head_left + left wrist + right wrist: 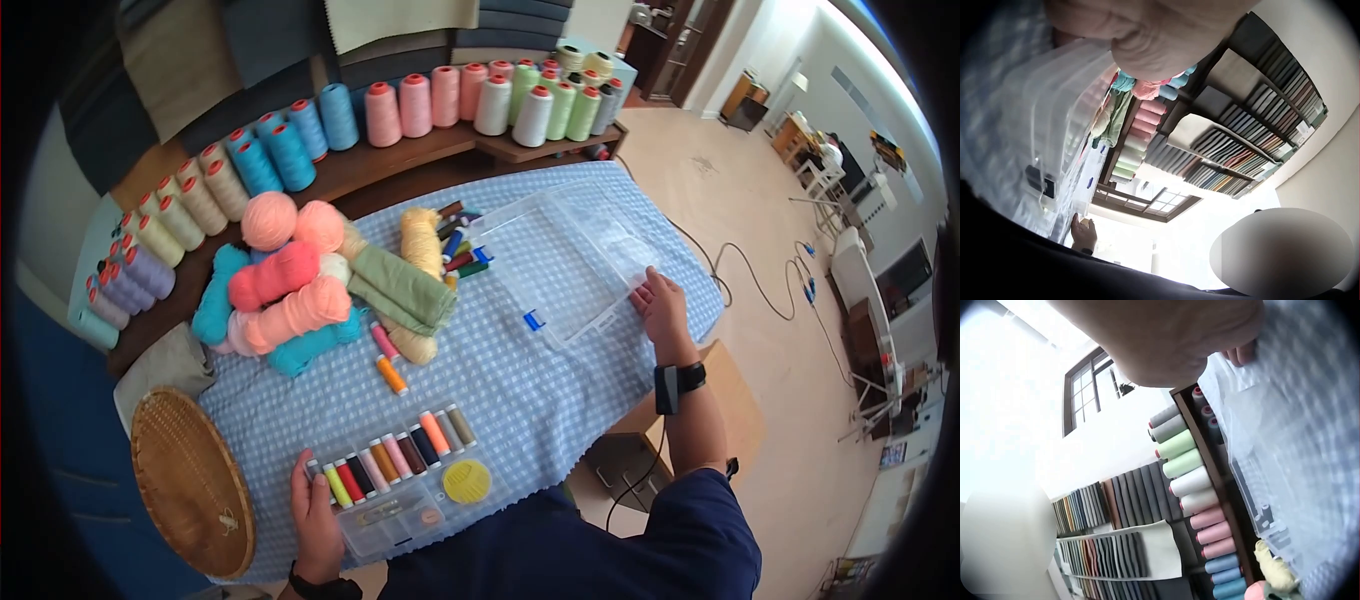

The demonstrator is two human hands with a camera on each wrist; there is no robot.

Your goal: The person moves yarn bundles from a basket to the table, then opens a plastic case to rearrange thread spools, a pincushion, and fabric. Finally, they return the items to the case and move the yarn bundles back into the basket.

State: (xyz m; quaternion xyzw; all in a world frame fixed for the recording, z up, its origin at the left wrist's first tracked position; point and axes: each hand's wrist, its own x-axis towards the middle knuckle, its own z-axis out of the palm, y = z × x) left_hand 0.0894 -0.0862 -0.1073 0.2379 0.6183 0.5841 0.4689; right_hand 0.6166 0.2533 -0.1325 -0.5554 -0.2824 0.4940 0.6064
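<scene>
A small clear sewing kit box [400,490] lies at the near edge of the blue checked tablecloth [520,380]. It holds a row of coloured thread spools [395,455] and a yellow disc [467,481]. My left hand [305,480] grips the box's left end; in the left wrist view the palm [1147,31] sits over the clear plastic [1054,112]. A large clear container [565,260] with blue latches stands at the right. My right hand [652,295] holds its near right rim, fingers [1241,353] curled on the plastic [1285,444].
A pile of pink, teal and yellow yarn [285,285] and a folded green cloth [405,288] fill the table's middle, with loose spools [388,360] beside them. A woven tray [190,480] lies at the left. Thread cones [400,110] line the shelf behind. Cables [760,280] trail on the floor.
</scene>
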